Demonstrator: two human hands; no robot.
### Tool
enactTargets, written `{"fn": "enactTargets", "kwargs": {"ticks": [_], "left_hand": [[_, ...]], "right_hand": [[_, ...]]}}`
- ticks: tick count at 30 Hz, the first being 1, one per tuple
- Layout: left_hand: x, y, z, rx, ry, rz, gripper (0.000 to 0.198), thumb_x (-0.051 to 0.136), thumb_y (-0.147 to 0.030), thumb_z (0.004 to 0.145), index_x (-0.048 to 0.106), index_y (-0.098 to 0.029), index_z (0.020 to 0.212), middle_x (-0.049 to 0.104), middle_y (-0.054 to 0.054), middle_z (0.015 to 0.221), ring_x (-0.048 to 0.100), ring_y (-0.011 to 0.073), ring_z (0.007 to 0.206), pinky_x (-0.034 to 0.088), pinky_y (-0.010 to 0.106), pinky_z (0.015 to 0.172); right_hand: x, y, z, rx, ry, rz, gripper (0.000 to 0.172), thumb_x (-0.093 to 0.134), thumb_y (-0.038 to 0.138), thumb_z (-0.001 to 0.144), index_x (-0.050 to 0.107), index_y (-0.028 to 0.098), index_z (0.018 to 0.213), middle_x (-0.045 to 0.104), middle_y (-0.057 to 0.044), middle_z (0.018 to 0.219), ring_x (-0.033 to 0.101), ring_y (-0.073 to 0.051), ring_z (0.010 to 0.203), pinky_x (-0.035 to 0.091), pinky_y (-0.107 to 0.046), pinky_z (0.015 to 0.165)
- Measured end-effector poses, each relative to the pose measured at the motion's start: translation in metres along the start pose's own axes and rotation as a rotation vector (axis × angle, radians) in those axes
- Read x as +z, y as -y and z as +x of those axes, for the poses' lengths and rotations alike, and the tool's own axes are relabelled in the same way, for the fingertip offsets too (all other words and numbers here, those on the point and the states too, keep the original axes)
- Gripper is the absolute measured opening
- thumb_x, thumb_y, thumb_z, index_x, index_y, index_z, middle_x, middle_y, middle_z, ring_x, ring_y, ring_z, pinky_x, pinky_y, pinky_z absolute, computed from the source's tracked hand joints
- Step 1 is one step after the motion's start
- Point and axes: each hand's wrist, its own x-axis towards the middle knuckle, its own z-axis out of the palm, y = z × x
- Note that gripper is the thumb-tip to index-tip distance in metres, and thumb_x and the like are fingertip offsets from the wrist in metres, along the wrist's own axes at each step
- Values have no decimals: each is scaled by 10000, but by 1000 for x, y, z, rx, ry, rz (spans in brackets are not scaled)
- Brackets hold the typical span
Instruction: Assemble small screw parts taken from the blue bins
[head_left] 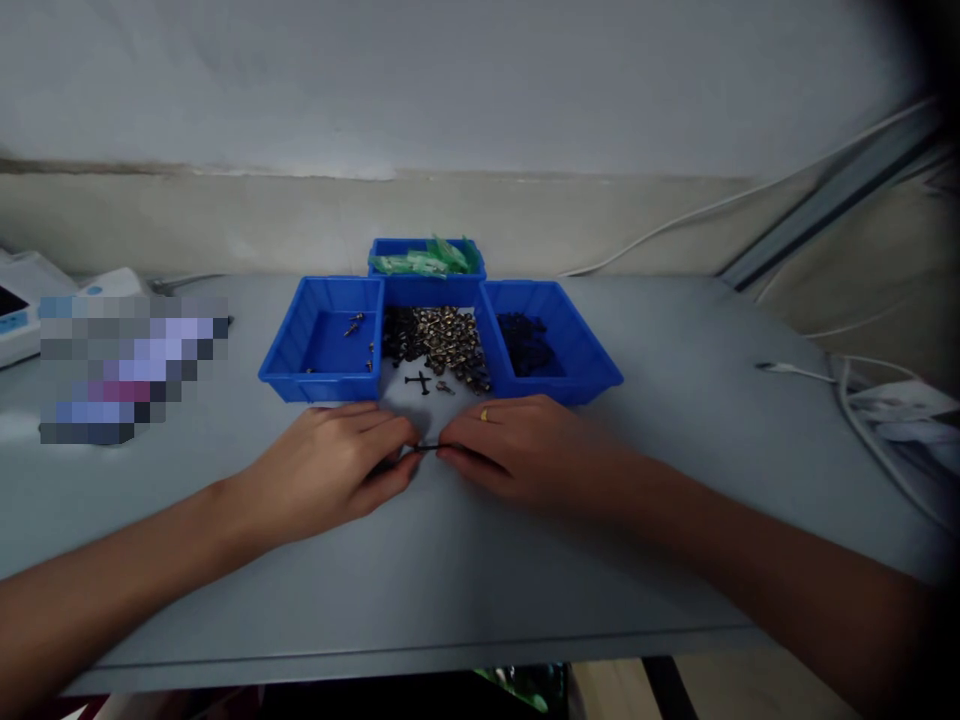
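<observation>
My left hand (330, 462) and my right hand (525, 445) meet low over the table, fingertips pinched toward each other. Between them runs a thin dark rod-like piece (429, 448), gripped at both ends; its exact kind is too small to make out. My right hand wears a ring. Just beyond the fingers lie a few loose black pieces (418, 381) and a brass-coloured screw-like piece (445, 388). Behind these spreads a heap of small brass-coloured and dark metal parts (450, 345).
A blue bin (276, 352) at left holds several small brass-coloured parts. The right blue bin (589, 345) contains black pieces. Green plastic packets (435, 258) fill the rear blue bin (427, 292). A white device (34, 295) and a pixelated object (135, 370) sit at left; cables (847, 400) lie at right.
</observation>
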Motion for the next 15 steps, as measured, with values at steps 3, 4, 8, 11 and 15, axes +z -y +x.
{"fn": "enactTargets", "kwargs": {"ticks": [3,4,8,11,15], "left_hand": [[0,0,0,-8,12,4,222,395,-266,858,504,-158,698,520,-2,661,477,103,595,363,240,561],[0,0,0,-10,14,3,223,394,-269,859,502,-158,698,521,-3,658,476,103,591,363,239,558],[0,0,0,-9,4,-9,217,392,-265,858,500,-157,705,520,-2,652,470,100,576,358,233,542],[0,0,0,-13,18,-9,215,388,-264,856,498,-158,706,517,-2,660,471,102,584,354,235,544],[1,0,0,-21,24,-10,200,397,-263,855,479,-162,703,509,-9,658,473,108,597,353,245,558]], "right_hand": [[0,0,0,8,4,3,181,406,266,839,565,190,796,599,-3,718,545,-122,627,388,-243,570],[0,0,0,6,5,2,179,408,266,838,565,188,797,596,-2,718,545,-123,628,388,-244,569],[0,0,0,2,-7,-11,172,422,267,833,569,184,798,587,0,707,538,-122,619,382,-243,562],[0,0,0,-16,-33,-13,169,427,265,831,570,185,789,581,4,683,523,-113,591,370,-239,547],[1,-2,-1,-25,-30,-10,168,425,272,832,564,188,788,585,4,684,530,-116,593,370,-242,544]]}}
